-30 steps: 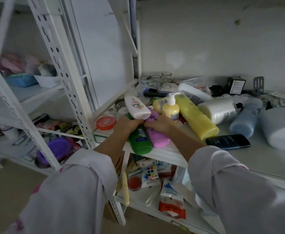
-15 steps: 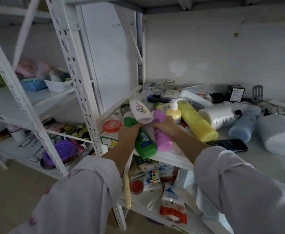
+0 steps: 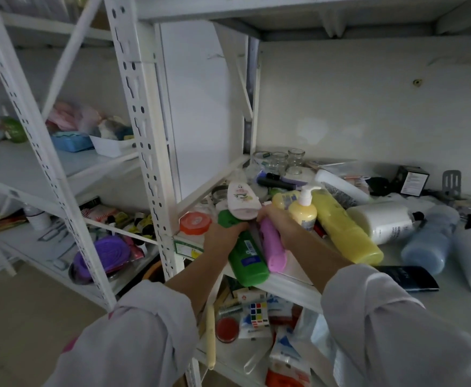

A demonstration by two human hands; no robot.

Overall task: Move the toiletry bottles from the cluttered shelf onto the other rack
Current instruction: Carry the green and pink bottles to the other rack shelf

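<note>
White slotted metal shelving fills a dim storeroom, with the cluttered shelf [image 3: 298, 289] running across the lower right of the frame and the other rack [image 3: 19, 169] standing at the left. Nearest, at the bottom, two pale sleeves reach in toward the shelf's front edge. The left hand [image 3: 223, 233] curls round the green plastic bottle with a barcode label [image 3: 247, 258], which juts out past the edge, and the right hand [image 3: 281, 227] wraps the slim pink plastic bottle [image 3: 273, 247] just beside it; a pale pink tube printed with flowers [image 3: 241, 201] sits above both hands, though I cannot tell which hand carries it. Just behind lie the small yellow pump bottle [image 3: 302, 212], the long yellow plastic bottle [image 3: 343, 230] on its side, a dark flat phone-like slab [image 3: 407, 277], the white cylindrical bottle [image 3: 382, 222] and the pale blue bottle [image 3: 429, 241]. Farther back, against the wall, stand clear glass jars [image 3: 279, 160]. The job looks barely under way: three bottles are gathered but remain over the cluttered shelf, several more lie untouched, and the left rack shows only a blue box [image 3: 71, 142] and oddments, no bottle I can make out.
</note>
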